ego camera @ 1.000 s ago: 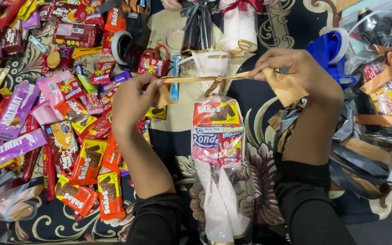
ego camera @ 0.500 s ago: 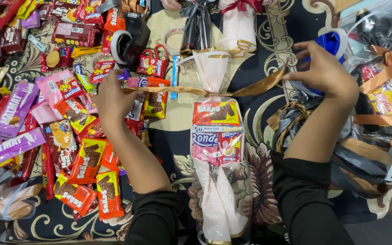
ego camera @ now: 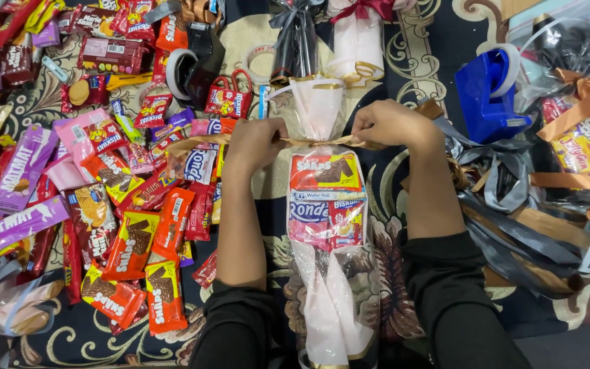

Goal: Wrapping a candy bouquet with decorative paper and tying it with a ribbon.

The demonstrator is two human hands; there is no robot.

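Here, seen from above, two forearms in black sleeves reach forward side by side over a dark patterned carpet [ego camera: 404,41] with cream scrollwork. Between them lies a clear cellophane gift bag [ego camera: 327,205] packed with red, orange and pink snack packets, its gathered neck pointing away from the person. The left hand [ego camera: 257,141] is curled in a closed grip, knuckles up, pinching one end of a thin gold ribbon [ego camera: 308,141] that crosses the bag's neck. The right hand [ego camera: 392,124] is closed in the same way on the ribbon's other end, wrist slightly bent inward. The ribbon runs taut between both hands. To the left, a heap of bright chocolate and wafer wrappers [ego camera: 104,198] covers the carpet. To the right sit a blue tape dispenser [ego camera: 486,92] and loose grey and gold ribbons [ego camera: 513,219].
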